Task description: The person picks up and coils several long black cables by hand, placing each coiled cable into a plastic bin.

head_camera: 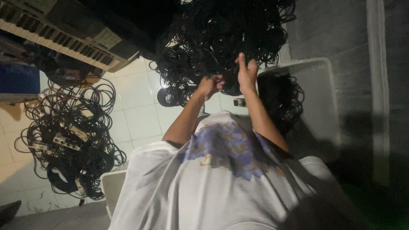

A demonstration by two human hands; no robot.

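A head-worn camera looks down the person's own white printed shirt to two bare arms raised toward a big tangle of black cables. Far to the left of the hands, an electronic keyboard lies at a slant, its long axis running from upper left down to lower right. Below it, well apart from the hands, a second heap of black cables sprawls on the pale tiled floor, with several white power strips caught in it. Just below that heap stands the corner of a white bin; what it holds cannot be seen. Moving toward the centre, the left hand is curled into a loose fist at the lower edge of the big tangle, its fingers closed around some strands, though the exact strand is lost in the dark mass. Just beside it on the right, the right hand reaches higher, fingers pointing up and pinched on cable loops. The tangle itself has no clear direction; its loops spread wide above both hands and hang down around them. To the right of the right hand, a large clear plastic tub sits against a grey wall, and inside it lies another dark bundle of coiled cable.
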